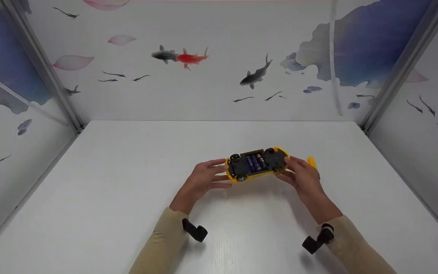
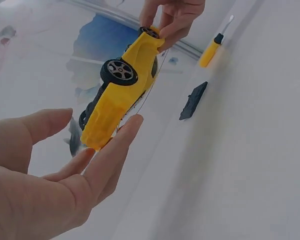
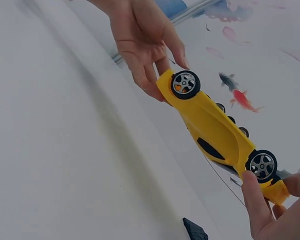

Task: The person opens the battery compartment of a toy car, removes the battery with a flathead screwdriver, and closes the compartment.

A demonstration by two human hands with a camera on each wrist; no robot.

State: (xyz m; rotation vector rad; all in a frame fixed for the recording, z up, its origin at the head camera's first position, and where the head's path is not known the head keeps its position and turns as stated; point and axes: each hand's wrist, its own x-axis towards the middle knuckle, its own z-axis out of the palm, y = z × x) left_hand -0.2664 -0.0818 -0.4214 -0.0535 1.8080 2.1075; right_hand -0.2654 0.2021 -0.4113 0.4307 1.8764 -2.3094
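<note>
A yellow toy car (image 1: 257,164) is held up off the table, its black underside turned to the head camera. Several batteries (image 1: 256,162) lie in the uncovered compartment in its middle. The left hand (image 1: 203,177) holds one end of the car, fingers along the body; in the left wrist view its thumb (image 2: 52,122) looks apart from the body. At the other end, the right hand (image 1: 304,177) grips the car between thumb and fingers, close to a wheel (image 3: 262,166). A small dark flat plate (image 2: 194,101) lies on the table below the car.
A screwdriver (image 2: 212,50) with a yellow handle lies on the white table (image 1: 108,190), partly behind the right hand in the head view. Printed panels (image 1: 219,95) with fish stand at the back and both sides. Each wrist carries a black strapped device (image 1: 196,229).
</note>
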